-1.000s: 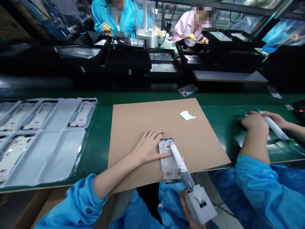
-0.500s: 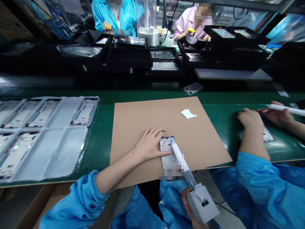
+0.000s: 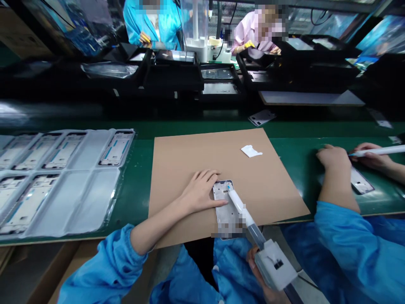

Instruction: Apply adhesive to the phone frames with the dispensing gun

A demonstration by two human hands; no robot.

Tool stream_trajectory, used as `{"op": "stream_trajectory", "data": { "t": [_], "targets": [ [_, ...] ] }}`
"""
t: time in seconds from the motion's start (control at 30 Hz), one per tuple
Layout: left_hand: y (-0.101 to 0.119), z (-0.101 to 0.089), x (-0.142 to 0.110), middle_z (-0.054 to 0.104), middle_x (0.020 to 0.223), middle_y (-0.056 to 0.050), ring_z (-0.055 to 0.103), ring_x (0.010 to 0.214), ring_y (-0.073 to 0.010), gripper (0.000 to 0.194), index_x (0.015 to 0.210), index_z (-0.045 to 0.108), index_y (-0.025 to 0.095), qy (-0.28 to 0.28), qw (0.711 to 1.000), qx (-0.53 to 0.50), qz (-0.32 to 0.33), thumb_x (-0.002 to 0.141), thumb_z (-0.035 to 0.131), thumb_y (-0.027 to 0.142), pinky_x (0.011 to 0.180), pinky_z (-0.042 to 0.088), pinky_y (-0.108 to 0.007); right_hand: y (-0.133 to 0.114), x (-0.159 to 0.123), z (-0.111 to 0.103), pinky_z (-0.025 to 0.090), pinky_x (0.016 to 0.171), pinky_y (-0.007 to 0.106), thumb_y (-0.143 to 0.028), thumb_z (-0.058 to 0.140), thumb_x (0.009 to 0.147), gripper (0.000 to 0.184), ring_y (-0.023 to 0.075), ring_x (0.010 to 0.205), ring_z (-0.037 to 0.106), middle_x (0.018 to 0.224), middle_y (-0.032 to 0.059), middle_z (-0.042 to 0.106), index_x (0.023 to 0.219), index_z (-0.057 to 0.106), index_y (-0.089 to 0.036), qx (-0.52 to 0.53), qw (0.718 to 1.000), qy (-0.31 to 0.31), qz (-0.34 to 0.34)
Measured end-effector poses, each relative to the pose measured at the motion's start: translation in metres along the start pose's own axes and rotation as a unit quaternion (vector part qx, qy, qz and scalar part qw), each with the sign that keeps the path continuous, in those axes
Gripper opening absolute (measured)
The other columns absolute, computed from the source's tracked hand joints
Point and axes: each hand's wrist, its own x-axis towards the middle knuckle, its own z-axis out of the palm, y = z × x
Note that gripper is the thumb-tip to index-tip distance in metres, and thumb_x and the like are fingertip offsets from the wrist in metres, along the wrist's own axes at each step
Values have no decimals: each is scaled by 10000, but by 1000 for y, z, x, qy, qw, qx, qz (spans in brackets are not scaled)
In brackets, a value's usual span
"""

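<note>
Works over a wide brown cardboard sheet [image 3: 180, 158]. Best to take the long white tubular plastic dispenser [image 3: 257, 236] by its boxy rear, probably stiff and tail-heavy, and the thin silvery rectangular phone frame [image 3: 222, 214], flat at the sheet's near edge, by its rims, likely light and easily scratched. Rests the left hand [image 3: 196, 194] palm-down with fingers extended and thumb across the frame; curls the right hand [image 3: 265, 287], partly hidden, around the dispenser.

soft light covers the cardboard [image 3: 202, 156], black trays [image 3: 174, 78] sit in gloom, and glare streaks far left.
</note>
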Motion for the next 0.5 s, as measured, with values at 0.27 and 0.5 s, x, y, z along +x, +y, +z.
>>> {"op": "stream_trajectory", "data": {
  "t": [0.27, 0.5],
  "targets": [
    [-4, 2, 0, 623, 1640, -119, 565, 1531, -373, 710, 1368, 683, 255, 2, 1000, 6, -4, 949, 752, 825, 1281, 450, -552, -11, -3, -13, 564, 1128, 492, -64, 536, 1039, 250, 334, 1249, 695, 1403, 300, 657, 1071, 777, -124, -157, 984, -78, -31],
    [6, 4, -17, 605, 1692, -157, 592, 1547, -342, 599, 1672, 524, 226, 35, 993, 106, 41, 1171, 561, 553, 1246, 525, -515, -32, -13, -24, 596, 1127, 480, -110, 638, 1061, 163, 312, 1239, 725, 1306, 234, 705, 1117, 784, -67, -100, 994, -49, -9]
  ]
}}
